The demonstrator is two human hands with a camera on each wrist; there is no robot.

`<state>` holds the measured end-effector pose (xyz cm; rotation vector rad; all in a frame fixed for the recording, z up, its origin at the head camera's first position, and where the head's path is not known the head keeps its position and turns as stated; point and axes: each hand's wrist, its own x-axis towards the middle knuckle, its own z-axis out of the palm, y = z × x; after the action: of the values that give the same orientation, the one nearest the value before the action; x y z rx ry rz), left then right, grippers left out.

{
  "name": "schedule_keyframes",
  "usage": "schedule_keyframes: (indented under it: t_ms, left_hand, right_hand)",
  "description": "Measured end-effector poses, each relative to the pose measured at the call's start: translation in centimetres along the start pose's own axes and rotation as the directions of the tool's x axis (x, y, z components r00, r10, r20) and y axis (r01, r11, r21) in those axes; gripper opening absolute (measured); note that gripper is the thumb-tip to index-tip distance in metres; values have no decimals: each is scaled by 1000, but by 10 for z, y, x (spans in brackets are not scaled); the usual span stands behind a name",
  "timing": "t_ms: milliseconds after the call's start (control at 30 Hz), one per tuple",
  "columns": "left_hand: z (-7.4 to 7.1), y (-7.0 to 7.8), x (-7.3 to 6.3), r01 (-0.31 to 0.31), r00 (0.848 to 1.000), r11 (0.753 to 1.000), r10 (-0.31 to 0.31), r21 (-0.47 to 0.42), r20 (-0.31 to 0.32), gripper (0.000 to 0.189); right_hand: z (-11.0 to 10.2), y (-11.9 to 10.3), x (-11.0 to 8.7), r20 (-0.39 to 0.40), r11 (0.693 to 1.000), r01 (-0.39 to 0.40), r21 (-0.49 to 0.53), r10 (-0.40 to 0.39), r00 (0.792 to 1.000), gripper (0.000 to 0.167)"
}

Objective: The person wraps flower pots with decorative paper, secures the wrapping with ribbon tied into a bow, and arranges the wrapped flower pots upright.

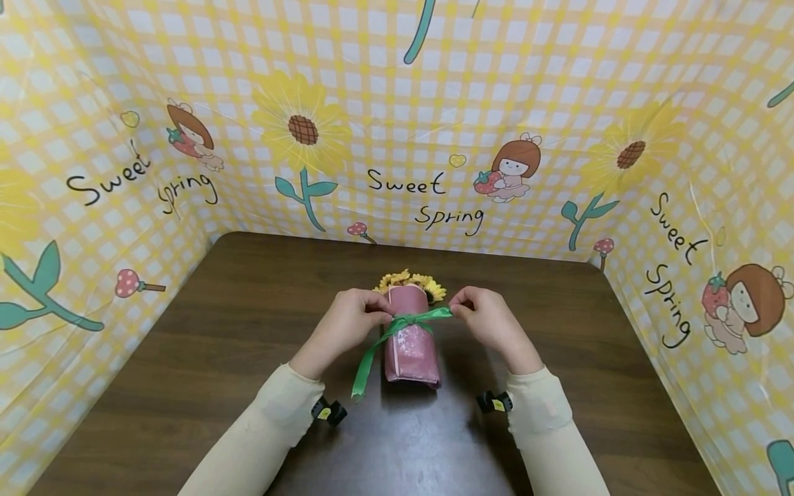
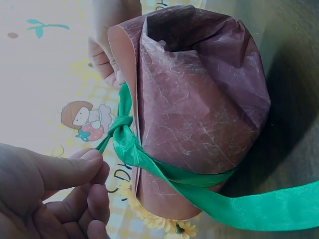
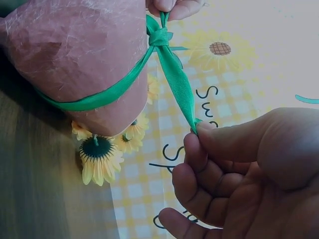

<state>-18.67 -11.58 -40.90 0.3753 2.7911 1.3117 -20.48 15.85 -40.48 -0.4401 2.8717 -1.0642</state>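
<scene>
A bouquet of yellow sunflowers (image 3: 102,154) lies on the table, rolled in pink wrapping paper (image 1: 412,351). Around its middle runs a green ribbon (image 2: 219,199), knotted on the upper side. Close to the knot, my left hand (image 1: 353,317) pinches a short part of the ribbon between thumb and forefinger. To the right of the bouquet, my right hand (image 3: 234,169) pinches the other part, which stretches taut from the knot. One loose ribbon tail hangs down to the left over the paper. The flower heads point away, toward the far edge.
The dark wooden table (image 1: 248,296) carries the bouquet near its middle. A yellow checked cloth (image 1: 397,117) printed with flowers and words walls in the back and both sides. Black wrist cameras (image 1: 329,411) are strapped at both sleeves.
</scene>
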Motion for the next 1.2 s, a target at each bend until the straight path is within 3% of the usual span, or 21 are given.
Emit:
schedule_keyframes:
  t_ms: [1200]
  left_hand:
    - [-2, -9, 5, 11, 998, 1000, -10, -11, 55, 4]
  right_hand:
    - [-2, 6, 2, 49, 997, -66, -36, 68, 996, 12]
